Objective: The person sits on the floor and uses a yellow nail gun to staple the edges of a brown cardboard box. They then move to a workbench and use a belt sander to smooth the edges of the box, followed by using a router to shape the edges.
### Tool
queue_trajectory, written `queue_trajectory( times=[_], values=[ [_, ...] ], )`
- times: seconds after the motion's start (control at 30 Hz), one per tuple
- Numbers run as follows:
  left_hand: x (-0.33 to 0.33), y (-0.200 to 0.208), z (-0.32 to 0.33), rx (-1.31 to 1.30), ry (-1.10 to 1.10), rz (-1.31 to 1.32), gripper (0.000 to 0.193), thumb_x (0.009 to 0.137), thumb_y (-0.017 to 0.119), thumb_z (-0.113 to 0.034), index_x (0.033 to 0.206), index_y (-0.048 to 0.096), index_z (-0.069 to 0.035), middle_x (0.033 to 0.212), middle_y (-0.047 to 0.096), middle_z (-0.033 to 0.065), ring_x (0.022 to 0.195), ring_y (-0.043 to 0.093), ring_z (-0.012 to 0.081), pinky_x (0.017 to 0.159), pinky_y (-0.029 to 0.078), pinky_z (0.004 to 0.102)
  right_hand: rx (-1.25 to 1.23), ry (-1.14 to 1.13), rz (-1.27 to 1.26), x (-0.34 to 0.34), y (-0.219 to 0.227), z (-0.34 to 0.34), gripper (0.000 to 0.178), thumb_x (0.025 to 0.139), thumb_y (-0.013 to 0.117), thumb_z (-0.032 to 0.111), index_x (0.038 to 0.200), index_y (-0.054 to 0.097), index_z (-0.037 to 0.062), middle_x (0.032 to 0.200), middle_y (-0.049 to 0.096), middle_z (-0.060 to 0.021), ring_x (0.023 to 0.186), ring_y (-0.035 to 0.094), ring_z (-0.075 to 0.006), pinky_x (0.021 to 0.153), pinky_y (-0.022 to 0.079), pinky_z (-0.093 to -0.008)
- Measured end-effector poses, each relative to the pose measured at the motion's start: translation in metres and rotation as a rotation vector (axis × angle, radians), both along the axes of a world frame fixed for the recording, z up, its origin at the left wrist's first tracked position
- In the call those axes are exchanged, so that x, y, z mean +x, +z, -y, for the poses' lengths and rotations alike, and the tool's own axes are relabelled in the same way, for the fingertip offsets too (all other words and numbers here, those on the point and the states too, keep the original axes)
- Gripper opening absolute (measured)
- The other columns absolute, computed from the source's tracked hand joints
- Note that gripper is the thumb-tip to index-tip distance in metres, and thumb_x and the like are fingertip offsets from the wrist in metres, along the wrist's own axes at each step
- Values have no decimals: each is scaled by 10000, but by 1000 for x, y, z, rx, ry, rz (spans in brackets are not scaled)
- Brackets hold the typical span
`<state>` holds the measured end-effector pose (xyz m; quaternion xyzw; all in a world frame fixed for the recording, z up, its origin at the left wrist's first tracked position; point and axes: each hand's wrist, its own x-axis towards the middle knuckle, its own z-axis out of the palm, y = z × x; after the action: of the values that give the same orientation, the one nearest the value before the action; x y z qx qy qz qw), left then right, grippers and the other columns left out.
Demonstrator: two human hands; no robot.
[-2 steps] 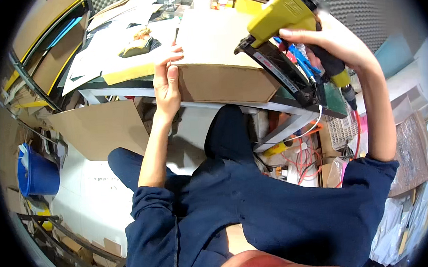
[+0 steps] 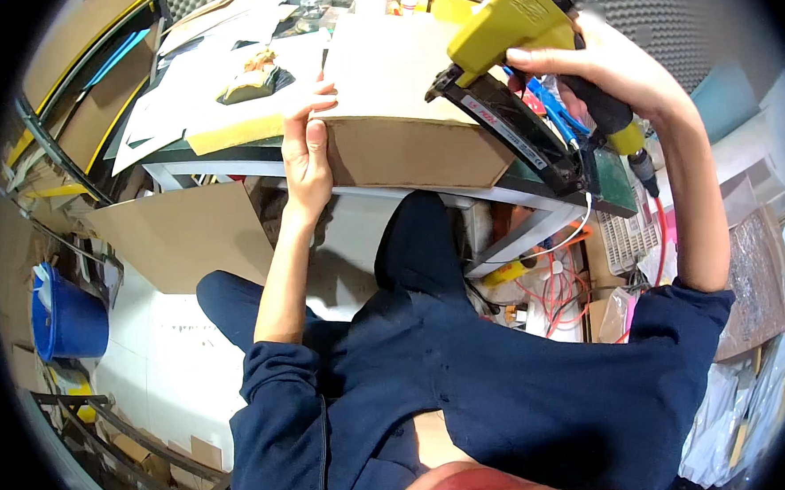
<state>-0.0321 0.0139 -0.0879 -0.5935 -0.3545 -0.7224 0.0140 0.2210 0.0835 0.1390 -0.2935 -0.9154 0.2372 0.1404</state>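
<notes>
Nail gun [image 2: 514, 27]: yellow housing smooth, low sheen, apparently painted; long black magazine [image 2: 502, 126] smooth and glossy, metal in look; box-shaped piece [image 2: 414, 155]: front face brown, matt and smooth, wood fibreboard or similar; leaning panel [image 2: 188, 233] of like brown board, flat and matt; desk [image 2: 616, 189]: dark green top, smooth, over a frame of pale, smooth metal; loose sheets [image 2: 160, 120]: paper or thin card, matt; wall lining [image 2: 647, 27]: grey foam, rough, evenly dimpled; bucket [image 2: 79, 322]: blue plastic, glossy; clothing [image 2: 525, 398]: navy cloth, matt, creased; floor [image 2: 137, 369]: white, smooth, slightly glossy; wrapped board [image 2: 753, 270]: clear plastic film, shiny, wrinkled
</notes>
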Motion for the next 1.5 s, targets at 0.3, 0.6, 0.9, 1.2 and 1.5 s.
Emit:
queue_trajectory(
  times=[0.3,0.6,0.9,1.2,1.5],
  values=[
    [2,-8,-18,111,-13,27,419,993,326,-419,1111,465,-41,1201,513,157,1262,402,318,1067,239,454,-313,-303,538,-60,55,24,487,790,685,448,997,667,8,773,662,-65,591,597,-120,507,456,-238],
    [0,-8,-18,137,23,17,417,992,331,-414,1095,473,-35,1192,513,162,1251,413,321,1062,246,453,-338,-554,520,-92,60,42,511,764,707,451,1017,653,10,743,662,-46,570,593,-100,512,455,-207],
    [-6,-10,-21,181,-28,-12,371,994,353,-374,1111,476,-44,1187,522,160,1265,408,309,1056,272,431,-130,-227,484,-61,45,32,460,775,716,422,969,653,10,679,639,-3,529,559,-58,473,437,-196],
    [-3,-9,-18,157,-25,20,388,993,350,-387,1114,471,-38,1196,517,162,1262,407,312,1062,257,437,-52,-240,483,-62,42,30,461,772,724,395,1005,646,5,725,661,-22,522,561,-57,491,450,-202],
    [0,-6,-18,152,20,6,422,992,331,-418,1097,468,-33,1193,519,172,1243,423,320,1069,242,455,-73,-330,543,-74,43,35,426,769,725,384,958,651,9,698,652,-23,499,548,-54,471,436,-195]
  ],
)
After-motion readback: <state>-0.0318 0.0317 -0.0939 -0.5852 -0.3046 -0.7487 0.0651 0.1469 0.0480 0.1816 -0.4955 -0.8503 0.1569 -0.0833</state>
